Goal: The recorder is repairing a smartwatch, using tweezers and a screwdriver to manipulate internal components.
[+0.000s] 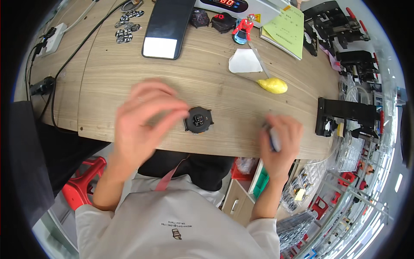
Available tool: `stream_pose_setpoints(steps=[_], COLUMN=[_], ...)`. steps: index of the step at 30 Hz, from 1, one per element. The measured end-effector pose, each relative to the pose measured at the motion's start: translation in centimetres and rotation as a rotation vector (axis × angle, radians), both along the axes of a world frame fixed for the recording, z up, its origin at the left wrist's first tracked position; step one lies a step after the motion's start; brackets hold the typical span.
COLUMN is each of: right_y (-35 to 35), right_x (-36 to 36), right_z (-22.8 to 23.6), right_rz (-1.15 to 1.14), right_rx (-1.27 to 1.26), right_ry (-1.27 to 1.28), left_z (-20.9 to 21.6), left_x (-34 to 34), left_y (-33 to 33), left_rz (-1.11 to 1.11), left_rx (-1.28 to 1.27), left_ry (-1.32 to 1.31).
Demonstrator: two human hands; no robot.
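A black round watch case [199, 120] without a strap lies on the wooden table in front of me, a patch of small dark parts showing at its middle. Just left of it hovers my left hand [140, 118], blurred, with thumb and forefinger pinched together near the case's upper left edge. Whatever might be between those fingertips is too small to make out. Further right, above the table's near edge, my right hand [284, 140] is closed around a small dark and pale object [274, 140]. Motion blur and the fingers hide what kind it is.
Farther back lie a phone [166, 32], two black watches [223, 22], several small round parts [125, 32], a red figurine [245, 26], white paper [244, 61] and a yellow-handled tool [272, 85]. A green notebook [284, 32] and black clamp fixtures [347, 114] line the right. Cables [71, 58] cross the left.
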State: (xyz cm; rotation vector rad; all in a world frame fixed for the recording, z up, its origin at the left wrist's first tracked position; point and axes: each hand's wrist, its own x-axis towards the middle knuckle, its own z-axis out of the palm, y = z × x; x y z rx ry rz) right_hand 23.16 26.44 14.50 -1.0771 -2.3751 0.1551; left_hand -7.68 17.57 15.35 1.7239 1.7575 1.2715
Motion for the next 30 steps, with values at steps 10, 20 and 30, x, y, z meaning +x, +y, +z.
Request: stream_pose_setpoints(steps=[10,20,30], right_y=[7.8,4.8,-0.6], right_x=[-0.7,0.1,-4.5], right_z=[2.1,3.7,4.4], right_rz=[-0.014,0.194,0.477], right_rx=[0.189,-0.053,-0.128], right_ry=[-0.325,-0.012,-0.144], left_z=[-0.4,-0.9,-2.4], left_x=[-2.6,-1.6,-0.1], left_y=[-0.9,-0.1,1.0], left_rz=[0.126,0.072,-0.372], left_rx=[-0.069,-0.063,-0.13], left_ry=[0.3,0.267,0.021])
